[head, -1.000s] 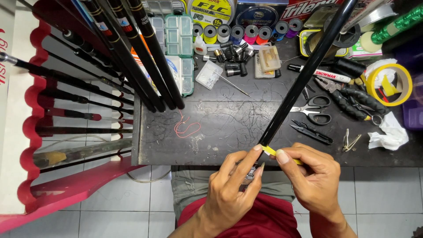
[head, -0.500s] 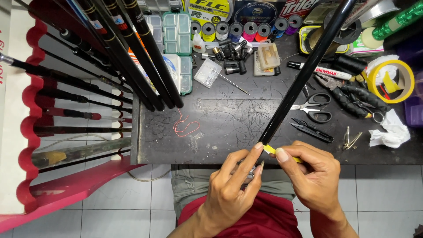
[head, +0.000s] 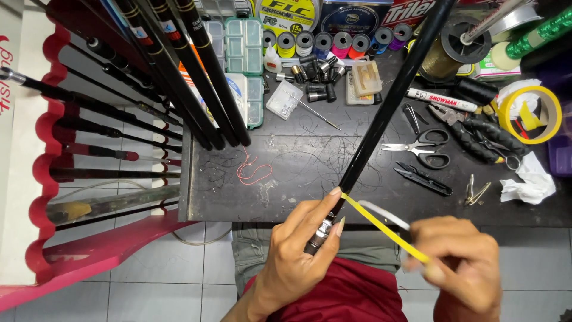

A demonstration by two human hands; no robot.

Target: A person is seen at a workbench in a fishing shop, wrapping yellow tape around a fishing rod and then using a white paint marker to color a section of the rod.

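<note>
Gripping black rod point(head: 381, 125), left hand point(head: 298, 256); right hand point(head: 462, 265), blurred, apparently pulling yellow tape point(head: 381, 226).

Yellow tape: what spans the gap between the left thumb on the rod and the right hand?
In the head view, only the taut yellow tape crosses it, from the black rod to the right hand.

Left hand point(head: 301, 253) gripping black fishing rod point(head: 387, 107) over dark table point(head: 298, 155), right hand point(head: 462, 268) pulling yellow tape strip point(head: 381, 226) taut from it, scissors point(head: 420, 146) nearby
</note>
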